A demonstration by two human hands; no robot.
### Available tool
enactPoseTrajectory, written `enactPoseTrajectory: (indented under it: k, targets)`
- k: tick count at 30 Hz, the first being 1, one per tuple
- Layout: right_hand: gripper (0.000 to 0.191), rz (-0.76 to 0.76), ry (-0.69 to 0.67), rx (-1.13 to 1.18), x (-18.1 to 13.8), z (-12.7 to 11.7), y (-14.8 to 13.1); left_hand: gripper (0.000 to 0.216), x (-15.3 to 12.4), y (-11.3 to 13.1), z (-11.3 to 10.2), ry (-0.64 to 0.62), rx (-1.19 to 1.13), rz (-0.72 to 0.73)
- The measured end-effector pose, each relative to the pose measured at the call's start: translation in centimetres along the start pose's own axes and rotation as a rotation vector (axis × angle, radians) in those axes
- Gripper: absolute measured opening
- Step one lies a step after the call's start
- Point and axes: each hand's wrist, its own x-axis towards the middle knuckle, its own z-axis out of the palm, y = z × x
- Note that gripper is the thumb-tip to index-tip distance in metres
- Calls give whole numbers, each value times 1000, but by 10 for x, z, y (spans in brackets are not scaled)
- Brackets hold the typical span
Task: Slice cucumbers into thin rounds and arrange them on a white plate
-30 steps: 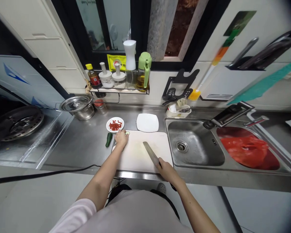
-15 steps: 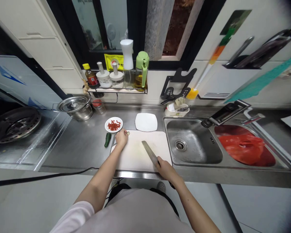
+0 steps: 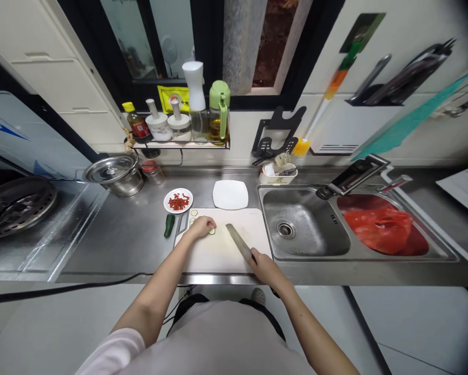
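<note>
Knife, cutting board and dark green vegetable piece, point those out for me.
Knife point(image 3: 239, 241): head view, middle of the blade.
Cutting board point(image 3: 218, 262): head view, bare surface toward near edge.
Dark green vegetable piece point(image 3: 169, 226): head view, middle of its skin.

The left hand point(image 3: 201, 227) hides part of a thin, round, pale-green slice point(image 3: 212, 232) from me; the right hand point(image 3: 265, 267) covers much of the black handle of the long steel knife point(image 3: 239, 241). My view's right edge cuts off the white sheet point(image 3: 465, 190).

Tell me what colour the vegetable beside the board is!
The vegetable is dark green; see the head view.
</note>
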Motion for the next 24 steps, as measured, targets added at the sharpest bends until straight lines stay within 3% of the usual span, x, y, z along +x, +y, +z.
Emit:
enactPoseTrajectory:
  k: [4, 7, 13, 17, 24]
  targets:
    - [23, 5, 16, -3, -2, 1, 5, 24, 2, 6, 10, -65, 78, 107]
    - [23, -5, 21, -9, -3, 2, 8, 23, 1, 9, 14, -8, 109, 151]
    - [22, -18, 15, -80, -9, 1, 0, 22, -10, 5, 8, 190, 136, -52]
    - [23, -57, -9, -143, -15, -1, -15, 21, -21, 2, 8, 137, 168, -129]
    - [23, -80, -21, -162, -17, 4, -31, 27, -29, 7, 15, 103, 229, -105]
